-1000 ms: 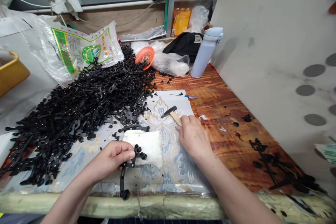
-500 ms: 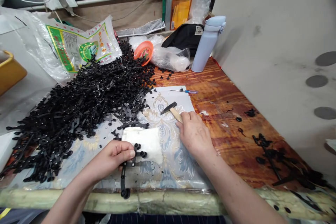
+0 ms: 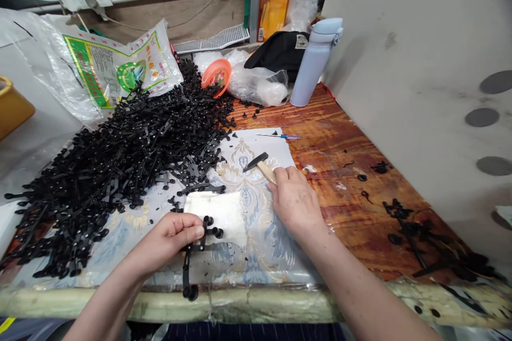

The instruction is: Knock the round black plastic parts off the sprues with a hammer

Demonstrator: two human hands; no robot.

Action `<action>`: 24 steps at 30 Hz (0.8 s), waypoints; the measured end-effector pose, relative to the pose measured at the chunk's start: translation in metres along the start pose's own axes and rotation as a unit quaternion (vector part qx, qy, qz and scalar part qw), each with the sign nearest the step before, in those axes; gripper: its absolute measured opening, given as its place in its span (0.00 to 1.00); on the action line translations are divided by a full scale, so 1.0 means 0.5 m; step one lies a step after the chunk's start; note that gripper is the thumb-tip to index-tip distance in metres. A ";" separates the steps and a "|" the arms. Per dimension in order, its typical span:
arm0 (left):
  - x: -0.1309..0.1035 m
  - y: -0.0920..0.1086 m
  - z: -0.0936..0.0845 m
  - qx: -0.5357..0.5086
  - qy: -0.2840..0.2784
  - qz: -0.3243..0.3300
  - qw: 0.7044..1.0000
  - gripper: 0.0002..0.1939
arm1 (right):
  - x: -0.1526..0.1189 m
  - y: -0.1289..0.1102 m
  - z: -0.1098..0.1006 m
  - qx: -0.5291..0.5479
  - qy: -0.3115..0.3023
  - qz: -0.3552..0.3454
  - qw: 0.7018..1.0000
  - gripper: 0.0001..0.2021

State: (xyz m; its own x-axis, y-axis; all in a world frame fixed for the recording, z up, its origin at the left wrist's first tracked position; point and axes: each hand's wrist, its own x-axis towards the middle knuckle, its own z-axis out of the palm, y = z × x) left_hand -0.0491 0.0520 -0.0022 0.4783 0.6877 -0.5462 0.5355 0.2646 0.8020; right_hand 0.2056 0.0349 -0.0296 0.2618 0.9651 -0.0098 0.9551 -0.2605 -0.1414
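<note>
Between the thumb and fingers of my left hand (image 3: 180,232) is a black jointed plastic part (image 3: 187,272) with round knobs, its long arm hanging towards the table's front edge. Behind it lies a folded white cloth pad (image 3: 224,213). My right hand (image 3: 296,200) is closed around the wooden handle of a hammer (image 3: 260,162), whose dark head rests low over the patterned sheet (image 3: 264,245). A large heap of similar black plastic parts (image 3: 140,144) spreads to the left and behind the pad.
A thin screwdriver (image 3: 286,137) lies behind the hammer. Farther back stand a light blue bottle (image 3: 316,61), a black cap (image 3: 276,58) and an orange bowl (image 3: 217,75). Black scraps (image 3: 416,234) lie at right, beside a grey panel (image 3: 408,74). A printed plastic bag (image 3: 120,64) sits behind the heap.
The view has shifted slightly. Both hands keep their grips, on the black plastic part and the hammer, with hardly any movement.
</note>
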 end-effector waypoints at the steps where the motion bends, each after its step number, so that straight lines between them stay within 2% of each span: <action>1: 0.001 0.002 0.001 0.006 -0.001 0.000 1.000 0.16 | 0.000 0.000 -0.001 0.002 0.000 0.000 1.000 0.07; 11: 0.005 0.018 -0.002 0.024 -0.029 -0.015 0.999 0.17 | -0.003 0.001 0.001 0.055 0.012 -0.007 0.998 0.08; 14: 0.007 0.017 -0.002 0.008 -0.036 -0.012 0.999 0.18 | -0.014 0.001 -0.021 0.090 0.030 -0.036 0.995 0.09; 16: 0.009 0.015 -0.002 -0.003 -0.046 -0.019 0.999 0.18 | -0.029 -0.004 -0.045 0.135 0.035 -0.082 0.987 0.11; 18: 0.010 0.013 -0.002 -0.011 -0.050 -0.026 0.998 0.19 | -0.048 -0.013 -0.069 0.219 -0.007 -0.143 0.965 0.10; 20: 0.011 0.011 -0.001 -0.018 -0.045 -0.027 0.998 0.19 | -0.067 -0.024 -0.086 0.298 -0.083 -0.197 0.930 0.12; 22: 0.011 0.009 0.000 -0.027 -0.042 -0.026 0.998 0.19 | -0.084 -0.033 -0.093 0.324 -0.142 -0.236 0.905 0.14; 24: 0.012 0.008 0.001 -0.032 -0.041 -0.026 0.998 0.19 | -0.096 -0.037 -0.091 0.315 -0.137 -0.263 0.901 0.14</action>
State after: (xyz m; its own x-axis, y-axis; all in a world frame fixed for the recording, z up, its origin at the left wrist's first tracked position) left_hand -0.0439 0.0570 -0.0026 0.5074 0.6152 -0.6034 0.5168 0.3430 0.7844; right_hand 0.1819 -0.0080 0.0185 -0.3310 0.9436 -0.0093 0.6456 0.2192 -0.7316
